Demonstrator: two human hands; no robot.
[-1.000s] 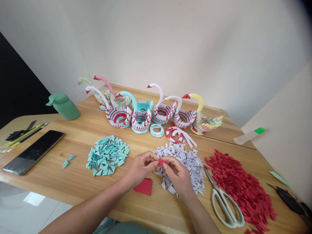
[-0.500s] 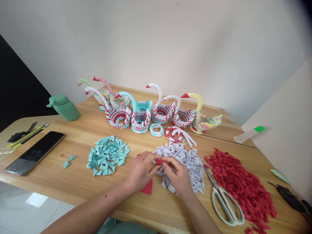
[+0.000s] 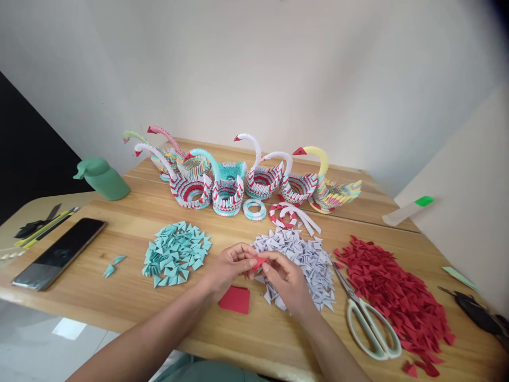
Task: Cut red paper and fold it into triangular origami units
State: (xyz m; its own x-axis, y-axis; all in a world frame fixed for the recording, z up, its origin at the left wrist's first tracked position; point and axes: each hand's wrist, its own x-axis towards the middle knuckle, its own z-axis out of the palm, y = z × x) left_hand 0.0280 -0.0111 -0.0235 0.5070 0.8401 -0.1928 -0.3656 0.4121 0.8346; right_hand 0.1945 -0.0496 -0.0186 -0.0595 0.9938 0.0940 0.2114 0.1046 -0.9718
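Observation:
Between my two hands is a small folded piece of red paper (image 3: 260, 262), pinched from both sides. My left hand (image 3: 233, 265) grips its left end with thumb and fingers. My right hand (image 3: 287, 278) pinches its right end, in front of the pile of pale lilac paper triangles (image 3: 314, 265). Below my left hand, flat red paper slips (image 3: 235, 300) lie on the wooden table (image 3: 131, 302). A pile of teal folded triangles (image 3: 177, 252) lies to the left, and a large pile of red triangles (image 3: 393, 286) to the right.
Scissors (image 3: 371, 323) lie between the lilac and red piles. Several paper swans (image 3: 226, 196) stand at the back, with paper rings (image 3: 254, 210) before them. On the left are a phone (image 3: 59, 254) and a green bottle (image 3: 103, 180); a black-handled tool (image 3: 475, 315) lies far right.
My left hand has shifted slightly and the red piece has turned, showing a more pointed shape. More of the red slips under my left hand shows now. The view has moved a little.

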